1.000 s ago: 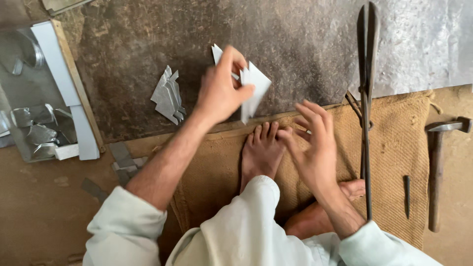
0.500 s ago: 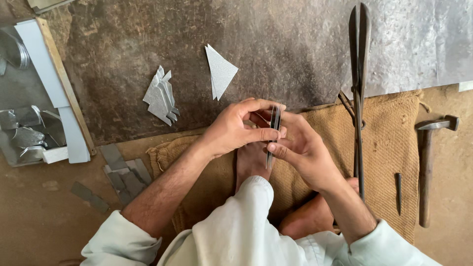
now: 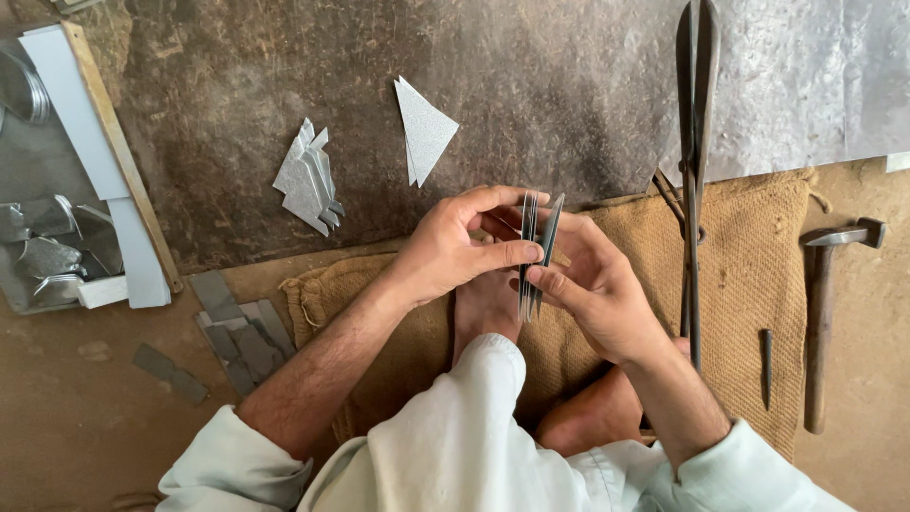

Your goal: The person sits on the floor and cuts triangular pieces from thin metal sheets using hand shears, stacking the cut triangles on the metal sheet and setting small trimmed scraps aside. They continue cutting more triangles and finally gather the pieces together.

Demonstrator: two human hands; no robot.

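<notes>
My left hand [image 3: 460, 248] and my right hand [image 3: 592, 280] meet over my bare foot and together pinch a thin stack of grey sheet-metal pieces [image 3: 533, 254], held on edge and nearly upright. The left thumb and fingers clamp the stack from the left, the right fingertips from the right. Beyond them, on the dark stone slab [image 3: 531, 85], lies a small pile of triangular metal pieces [image 3: 424, 130]. Farther left rests a fan of pointed metal offcuts [image 3: 308, 178].
Long metal shears [image 3: 694, 161] lie upright at the right of a burlap mat [image 3: 758, 284], with a hammer [image 3: 823, 303] and a short punch [image 3: 766, 356] beyond. A metal sheet [image 3: 815, 76] covers the top right. Flat strips [image 3: 237, 332] and a tray of scraps [image 3: 47, 251] sit left.
A second ago my left hand was at the triangular pile on the slab. It left the pile, came back to the right hand, and both now grip the upright metal stack.
</notes>
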